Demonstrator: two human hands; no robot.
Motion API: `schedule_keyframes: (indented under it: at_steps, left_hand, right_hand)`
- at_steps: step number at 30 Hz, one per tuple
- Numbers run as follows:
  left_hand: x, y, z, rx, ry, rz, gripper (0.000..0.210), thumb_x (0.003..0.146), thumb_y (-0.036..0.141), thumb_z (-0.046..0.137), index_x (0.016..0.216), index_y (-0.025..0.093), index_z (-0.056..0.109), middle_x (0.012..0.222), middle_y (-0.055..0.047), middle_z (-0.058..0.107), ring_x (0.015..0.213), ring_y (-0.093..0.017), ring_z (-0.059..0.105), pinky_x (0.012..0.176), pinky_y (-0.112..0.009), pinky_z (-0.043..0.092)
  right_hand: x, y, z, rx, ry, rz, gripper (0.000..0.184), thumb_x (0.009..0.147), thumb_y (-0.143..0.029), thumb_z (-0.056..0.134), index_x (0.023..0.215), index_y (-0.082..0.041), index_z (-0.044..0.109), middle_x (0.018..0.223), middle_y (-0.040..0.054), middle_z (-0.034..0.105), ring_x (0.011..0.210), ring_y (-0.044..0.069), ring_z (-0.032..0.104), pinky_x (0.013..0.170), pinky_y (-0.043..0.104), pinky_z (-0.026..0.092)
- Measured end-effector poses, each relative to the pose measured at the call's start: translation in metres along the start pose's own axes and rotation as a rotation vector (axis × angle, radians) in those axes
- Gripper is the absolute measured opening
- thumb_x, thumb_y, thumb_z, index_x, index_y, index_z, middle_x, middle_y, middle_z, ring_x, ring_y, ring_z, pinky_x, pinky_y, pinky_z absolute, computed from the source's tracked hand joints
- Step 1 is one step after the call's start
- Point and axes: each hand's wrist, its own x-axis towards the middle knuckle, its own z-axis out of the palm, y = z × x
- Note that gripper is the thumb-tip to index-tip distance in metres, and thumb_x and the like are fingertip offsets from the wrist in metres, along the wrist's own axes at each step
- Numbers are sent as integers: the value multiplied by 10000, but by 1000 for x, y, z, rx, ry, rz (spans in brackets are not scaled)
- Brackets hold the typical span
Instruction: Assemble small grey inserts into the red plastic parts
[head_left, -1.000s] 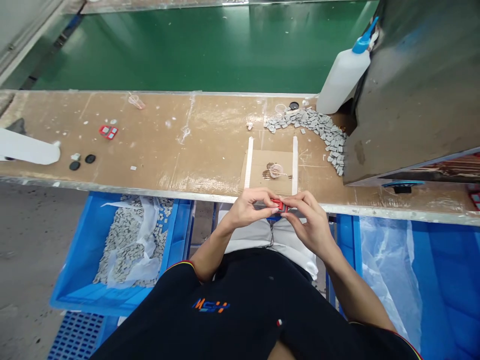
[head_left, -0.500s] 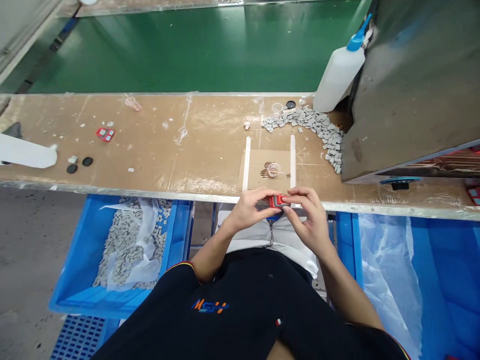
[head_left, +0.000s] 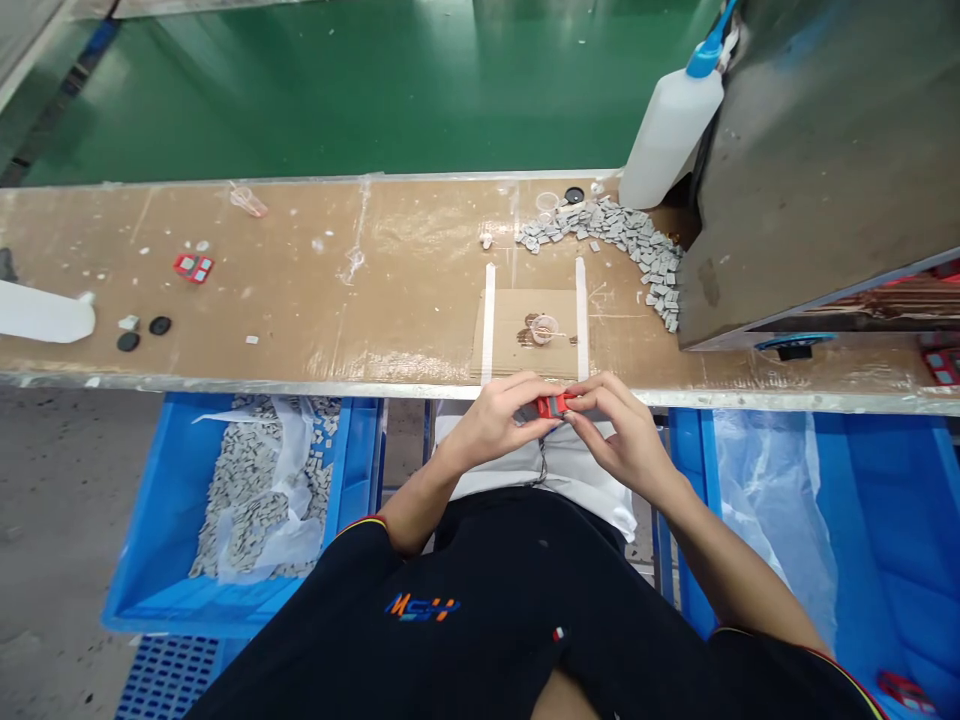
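Pinching going on | small red part (head_left: 553, 405) is held between left hand (head_left: 496, 425) and right hand (head_left: 624, 440), fingertips closed on it | long axis runs hand-to-hand, just before desk (head_left: 300, 300) edge

Head view. Left hand (head_left: 491, 425) and right hand (head_left: 619, 435) pinch a small red part (head_left: 553, 405) between their fingertips at the near edge of the brown workbench (head_left: 300, 290). Behind it, a cardboard pad (head_left: 525, 350) and a curved heap of grey pieces (head_left: 630, 240); a grey insert possibly sits in the part.
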Motion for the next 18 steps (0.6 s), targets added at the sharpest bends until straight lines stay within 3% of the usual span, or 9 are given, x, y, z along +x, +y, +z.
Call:
schedule_keyframes:
  at_steps: [5,11,14,18]
  left_hand:
    - [1,-6,1,-67,-19,23,243,921,273,691,1127,144,680,882,-59,708,774,-150,657,718,-273,550]
    - [-1,-5,-2,12,-99,-1,212,938,202,632,1130,128,680,909,-77,703,812,-167,665,736,-287,552]
    - [-2,-6,-1,-41,-101,-39,232,923,236,664,1127,130,699,926,-89,732,831,-177,685,763,-304,569]
    - [-5,-15,5,-336,-24,-174,355,877,333,742,1172,138,712,1088,-126,767,938,-201,739,834,-317,611]
  right_hand:
    - [-1,1,-8,-49,-61,-41,46,970,-209,580,987,-233,615,1039,85,672,935,204,662,781,338,539]
    - [-1,4,3,-221,-112,-61,208,972,-136,476,786,-216,523,792,45,554,694,176,532,624,291,444]
    - [2,4,-3,-150,-150,-26,184,975,-150,495,805,-208,536,808,44,563,708,171,545,635,283,450]
    - [9,-1,-24,63,-266,71,73,984,-216,557,1001,-206,627,997,71,674,918,193,655,786,314,514]
